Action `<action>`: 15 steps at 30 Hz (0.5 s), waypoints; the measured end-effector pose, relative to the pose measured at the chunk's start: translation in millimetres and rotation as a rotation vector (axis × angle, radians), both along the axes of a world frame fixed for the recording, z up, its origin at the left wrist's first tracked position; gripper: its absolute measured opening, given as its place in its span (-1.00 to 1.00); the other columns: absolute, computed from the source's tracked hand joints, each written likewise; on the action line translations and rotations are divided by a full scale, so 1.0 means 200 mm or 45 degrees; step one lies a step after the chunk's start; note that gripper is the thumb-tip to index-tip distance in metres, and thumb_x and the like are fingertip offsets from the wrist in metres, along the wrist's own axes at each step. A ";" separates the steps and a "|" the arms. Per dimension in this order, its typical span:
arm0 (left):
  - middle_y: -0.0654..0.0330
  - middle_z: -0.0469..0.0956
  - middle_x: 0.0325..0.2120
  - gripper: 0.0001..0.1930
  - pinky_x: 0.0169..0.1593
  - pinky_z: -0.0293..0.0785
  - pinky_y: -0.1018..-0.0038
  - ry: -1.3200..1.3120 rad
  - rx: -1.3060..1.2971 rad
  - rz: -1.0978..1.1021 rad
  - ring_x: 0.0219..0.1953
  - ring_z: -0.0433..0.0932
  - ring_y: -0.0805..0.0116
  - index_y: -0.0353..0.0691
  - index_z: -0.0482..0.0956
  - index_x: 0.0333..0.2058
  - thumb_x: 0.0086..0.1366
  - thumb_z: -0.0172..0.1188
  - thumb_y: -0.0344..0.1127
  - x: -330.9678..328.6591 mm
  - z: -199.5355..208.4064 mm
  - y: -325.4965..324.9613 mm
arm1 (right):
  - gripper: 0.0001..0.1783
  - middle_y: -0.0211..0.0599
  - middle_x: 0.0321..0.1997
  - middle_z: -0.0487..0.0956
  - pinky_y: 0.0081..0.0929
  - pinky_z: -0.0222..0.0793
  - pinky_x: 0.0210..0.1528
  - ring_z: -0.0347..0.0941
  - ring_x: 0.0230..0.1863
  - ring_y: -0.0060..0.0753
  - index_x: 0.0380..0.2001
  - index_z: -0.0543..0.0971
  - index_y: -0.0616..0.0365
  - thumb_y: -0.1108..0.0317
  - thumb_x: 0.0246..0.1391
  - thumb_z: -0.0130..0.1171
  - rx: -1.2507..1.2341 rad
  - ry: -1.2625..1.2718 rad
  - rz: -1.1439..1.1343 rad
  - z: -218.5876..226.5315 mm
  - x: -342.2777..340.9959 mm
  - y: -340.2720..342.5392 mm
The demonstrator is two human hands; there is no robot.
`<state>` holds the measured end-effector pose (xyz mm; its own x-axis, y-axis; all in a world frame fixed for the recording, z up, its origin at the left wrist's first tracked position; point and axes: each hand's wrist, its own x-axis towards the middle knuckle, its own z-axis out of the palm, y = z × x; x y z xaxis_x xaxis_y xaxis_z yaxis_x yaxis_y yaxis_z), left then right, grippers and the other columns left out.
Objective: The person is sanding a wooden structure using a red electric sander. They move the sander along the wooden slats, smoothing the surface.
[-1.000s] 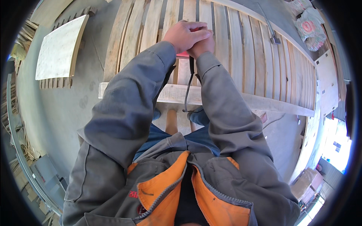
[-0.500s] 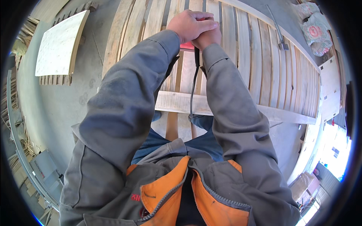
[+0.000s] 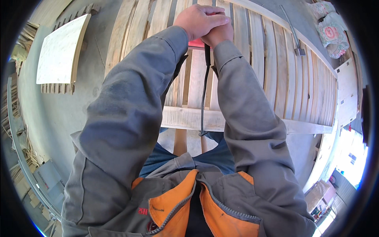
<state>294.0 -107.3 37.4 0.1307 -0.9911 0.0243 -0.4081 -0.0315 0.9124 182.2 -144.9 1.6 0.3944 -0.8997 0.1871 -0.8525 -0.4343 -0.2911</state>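
Note:
Both my hands are together at the upper middle, over a slatted wooden frame (image 3: 189, 117). They are closed on a red corded power tool (image 3: 196, 43), mostly hidden beneath them, so its exact kind does not show. My left hand (image 3: 196, 22) lies on top, its fingers reaching across to the right. Partly under those fingers, my right hand (image 3: 219, 34) wraps the tool's rear end. A black cord (image 3: 205, 85) leaves the tool there and hangs down over the frame's near rail.
A long-handled metal tool (image 3: 294, 35) leans across the frame's right rail. At the left, a pale panel (image 3: 63, 51) rests on wooden slats. Several sacks (image 3: 332, 34) lie at the far right. Timber and boards line the left wall.
My hands and the red power tool have moved a little farther away over the slats. The frame's near rail now shows lower in the picture. The grip looks the same.

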 end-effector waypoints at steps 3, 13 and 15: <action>0.04 0.73 0.03 -0.42 0.23 0.53 0.35 0.017 0.035 -0.003 0.06 0.69 0.22 -0.12 0.75 0.11 0.23 0.42 0.12 0.00 0.03 -0.03 | -0.52 -0.12 0.17 0.54 -0.16 0.57 0.12 0.58 0.10 -0.02 0.06 0.62 -0.08 0.04 0.09 0.33 -0.007 -0.035 -0.013 -0.05 0.01 -0.07; 0.02 0.75 -0.03 -0.35 0.16 0.59 0.27 -0.076 -0.015 0.025 0.00 0.73 0.06 0.12 0.76 0.11 0.13 0.32 0.32 0.05 -0.02 -0.17 | -0.49 -0.19 0.20 0.53 -0.20 0.53 0.17 0.55 0.14 -0.08 0.11 0.59 -0.08 0.02 0.12 0.33 0.016 -0.094 -0.023 -0.05 0.06 -0.20; 0.02 0.75 -0.03 -0.36 0.16 0.59 0.27 -0.079 -0.024 0.026 0.00 0.73 0.05 0.11 0.76 0.11 0.13 0.32 0.31 0.06 -0.01 -0.20 | -0.50 -0.21 0.20 0.54 -0.21 0.52 0.18 0.54 0.15 -0.10 0.11 0.59 -0.07 0.02 0.13 0.32 0.006 -0.146 -0.029 -0.05 0.07 -0.21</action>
<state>306.4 -146.9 35.1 0.1488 -0.9875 0.0515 -0.4630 -0.0236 0.8860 195.6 -186.3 -8.6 0.3502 -0.9091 0.2254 -0.8231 -0.4136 -0.3893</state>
